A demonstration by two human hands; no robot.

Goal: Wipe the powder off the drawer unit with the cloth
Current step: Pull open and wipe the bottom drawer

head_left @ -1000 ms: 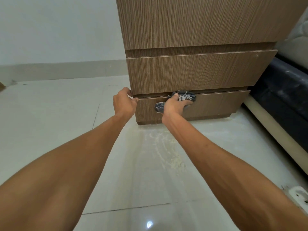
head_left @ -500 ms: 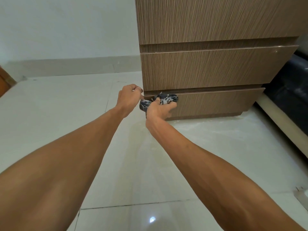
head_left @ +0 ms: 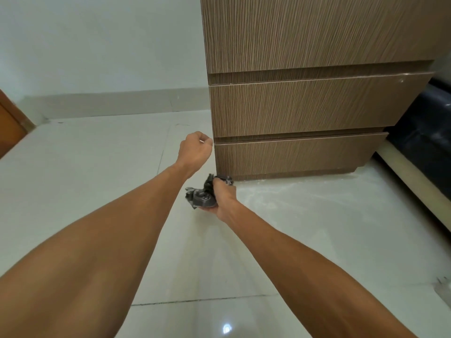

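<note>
- A strip of brown wooden door point(head_left: 9, 128) edges the frame at nine o'clock, against a pale wall point(head_left: 97, 45) with a low skirting board running along its foot
- The left hand point(head_left: 195, 150) is curled into a loose fist with nothing in it, its knuckles just beside the left edge of the bottom drawer point(head_left: 292, 154), at about eleven o'clock from the cloth; whether it touches the wood cannot be told
- A crumpled dark grey cloth point(head_left: 202, 196) sits bunched in the right hand point(head_left: 222, 198), whose fingers are closed around it; hand and cloth are low over the floor, just in front of the unit's bottom left corner and clear of the drawer fronts
- The glossy pale tiled floor point(head_left: 97, 179) carries a thin scatter of white powder point(head_left: 280, 193) at three o'clock from the cloth, spread along the foot of the unit
- The wood-grain drawer unit point(head_left: 317, 45) fills the upper right, its middle drawer point(head_left: 305, 106) and bottom drawer both shut; a faint whitish line shows along the middle drawer's top edge, towards its right end
- A dark upholstered piece of furniture point(head_left: 427, 132) on a pale base stands at three o'clock, just beside the unit
</note>
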